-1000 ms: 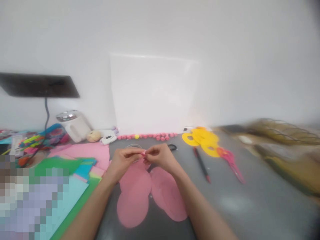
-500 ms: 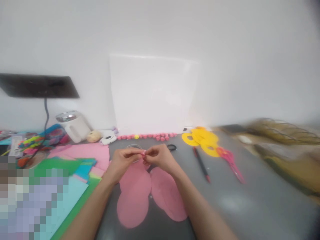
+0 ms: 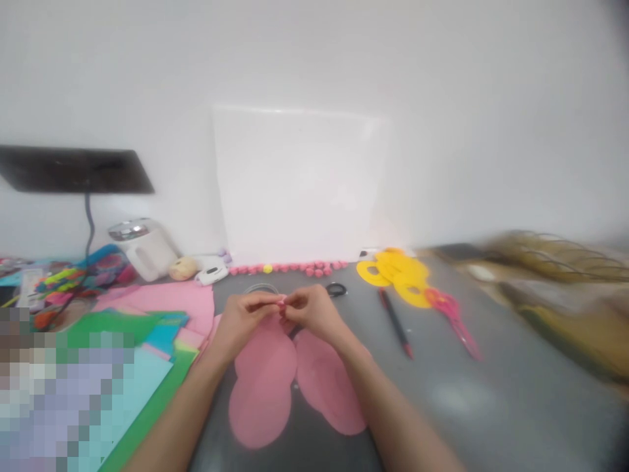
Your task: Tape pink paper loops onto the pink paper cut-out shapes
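Note:
My left hand (image 3: 246, 319) and my right hand (image 3: 313, 313) meet at the middle of the desk, fingers pinched on a small pink piece (image 3: 282, 304) between them. Its shape is mostly hidden by the fingertips. Below the hands lie overlapping pink paper circles (image 3: 260, 406), with more pink circles (image 3: 331, 387) partly under my right forearm. A row of small pink pieces (image 3: 289, 267), with one yellow piece (image 3: 268, 269) among them, runs along the foot of a white board (image 3: 299, 183).
Yellow paper rings (image 3: 393, 267), a black-and-red pen (image 3: 396, 323) and pink scissors (image 3: 455, 321) lie at the right. Coloured paper sheets (image 3: 147, 380) cover the left. A black ring (image 3: 337, 289) sits behind my right hand; a white container (image 3: 147, 252) stands at the back left.

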`<control>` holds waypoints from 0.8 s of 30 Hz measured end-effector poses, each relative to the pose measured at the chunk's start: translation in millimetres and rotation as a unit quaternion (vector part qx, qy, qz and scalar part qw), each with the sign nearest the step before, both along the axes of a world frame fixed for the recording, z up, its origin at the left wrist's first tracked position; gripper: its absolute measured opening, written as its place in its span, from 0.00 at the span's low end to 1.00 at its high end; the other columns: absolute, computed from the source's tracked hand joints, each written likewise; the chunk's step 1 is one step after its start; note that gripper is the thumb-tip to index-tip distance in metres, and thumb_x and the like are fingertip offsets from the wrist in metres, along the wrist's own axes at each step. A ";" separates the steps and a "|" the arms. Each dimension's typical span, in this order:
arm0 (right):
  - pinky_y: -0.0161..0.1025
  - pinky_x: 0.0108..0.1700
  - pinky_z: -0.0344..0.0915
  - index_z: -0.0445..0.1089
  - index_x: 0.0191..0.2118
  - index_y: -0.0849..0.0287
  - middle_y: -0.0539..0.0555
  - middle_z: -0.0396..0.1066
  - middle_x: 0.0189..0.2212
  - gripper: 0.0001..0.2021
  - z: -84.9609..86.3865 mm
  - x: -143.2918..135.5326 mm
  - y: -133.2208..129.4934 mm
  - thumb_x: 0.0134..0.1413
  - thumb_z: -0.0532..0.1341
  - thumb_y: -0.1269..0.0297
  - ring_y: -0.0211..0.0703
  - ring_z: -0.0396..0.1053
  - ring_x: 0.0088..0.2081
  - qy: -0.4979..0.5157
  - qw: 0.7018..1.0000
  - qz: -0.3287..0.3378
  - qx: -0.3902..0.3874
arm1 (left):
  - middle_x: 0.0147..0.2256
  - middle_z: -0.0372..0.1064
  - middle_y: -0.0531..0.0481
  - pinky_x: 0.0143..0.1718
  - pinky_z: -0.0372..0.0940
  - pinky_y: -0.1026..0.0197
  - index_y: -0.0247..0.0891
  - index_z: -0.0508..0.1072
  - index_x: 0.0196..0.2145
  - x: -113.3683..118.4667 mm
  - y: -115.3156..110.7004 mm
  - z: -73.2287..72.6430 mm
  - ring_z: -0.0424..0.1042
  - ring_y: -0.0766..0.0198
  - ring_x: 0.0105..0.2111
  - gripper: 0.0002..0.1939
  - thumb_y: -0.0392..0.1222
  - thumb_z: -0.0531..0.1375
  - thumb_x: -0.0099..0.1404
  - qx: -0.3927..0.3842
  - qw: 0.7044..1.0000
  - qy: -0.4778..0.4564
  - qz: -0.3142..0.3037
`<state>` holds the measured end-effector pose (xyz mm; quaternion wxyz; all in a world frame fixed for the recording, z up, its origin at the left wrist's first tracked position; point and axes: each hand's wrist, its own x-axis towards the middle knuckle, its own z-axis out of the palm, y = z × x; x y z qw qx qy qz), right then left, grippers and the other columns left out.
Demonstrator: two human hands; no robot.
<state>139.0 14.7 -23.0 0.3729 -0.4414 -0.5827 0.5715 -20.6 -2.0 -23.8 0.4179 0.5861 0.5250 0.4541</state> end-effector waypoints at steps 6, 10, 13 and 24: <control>0.37 0.27 0.72 0.73 0.25 0.65 0.53 0.73 0.18 0.06 1.1 2.3 1.0 0.40 0.63 0.66 0.41 0.72 0.21 0.057 0.998 0.021 -0.027 | 0.36 0.77 0.46 0.42 0.67 0.55 0.41 0.80 0.31 -3.4 -1.4 1.8 0.74 0.53 0.39 0.08 0.40 0.64 0.52 -0.009 0.999 -0.035 -0.018; 0.38 0.29 0.72 0.74 0.25 0.65 0.54 0.73 0.19 0.09 3.1 4.2 1.0 0.40 0.65 0.62 0.40 0.73 0.22 0.065 0.997 0.033 -0.036 | 0.38 0.77 0.45 0.43 0.67 0.55 0.40 0.79 0.33 -5.2 -1.2 1.3 0.73 0.53 0.40 0.09 0.41 0.65 0.51 -0.022 0.998 -0.060 -0.027; 0.38 0.29 0.72 0.74 0.26 0.66 0.54 0.73 0.19 0.10 2.7 3.7 0.7 0.39 0.65 0.63 0.41 0.73 0.22 0.052 0.998 0.030 -0.028 | 0.38 0.77 0.46 0.42 0.67 0.57 0.40 0.80 0.33 -4.2 -0.7 -0.6 0.73 0.54 0.39 0.08 0.39 0.64 0.52 -0.028 0.998 -0.054 -0.022; 0.37 0.26 0.71 0.73 0.23 0.64 0.52 0.72 0.17 0.06 2.5 0.2 1.6 0.40 0.63 0.66 0.40 0.72 0.20 0.044 0.999 0.008 -0.022 | 0.35 0.77 0.47 0.42 0.67 0.57 0.40 0.80 0.30 1.4 -1.3 -1.5 0.74 0.54 0.38 0.07 0.40 0.65 0.50 -0.014 0.999 -0.049 0.020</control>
